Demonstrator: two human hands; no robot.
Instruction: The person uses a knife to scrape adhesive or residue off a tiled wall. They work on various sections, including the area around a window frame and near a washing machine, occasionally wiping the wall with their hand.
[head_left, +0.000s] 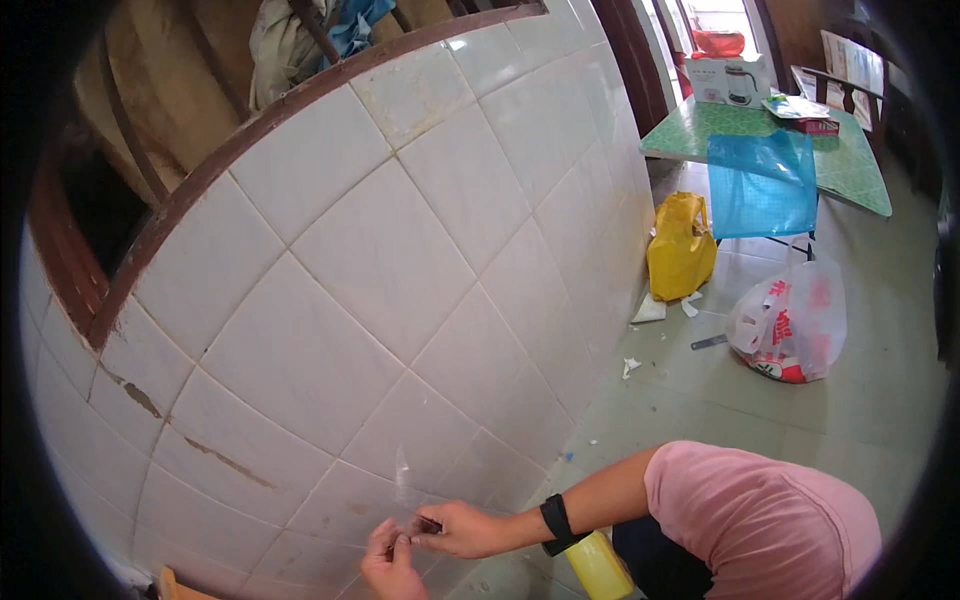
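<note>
Low in front of the white tiled wall (345, 300), my two hands meet, with the fingertips nearly touching. My right hand (469, 531) comes in from the right, a black band on its wrist, and has a small dark thin object (429, 523) in its grip; what it is cannot be made out. With bent fingers, my left hand (394, 559) pinches what looks like a piece of clear plastic film (403, 480). The film rises above both hands and catches the light. Its lower end is hidden by the fingers.
Below my right forearm is a yellow object (600, 566). A wooden edge (176, 585) shows at bottom left. Along the floor are a white plastic bag (814, 315), a metal strip (709, 343), scraps and a yellow bag (679, 247). Behind stands a green table (690, 127) with a kettle box (716, 79).
</note>
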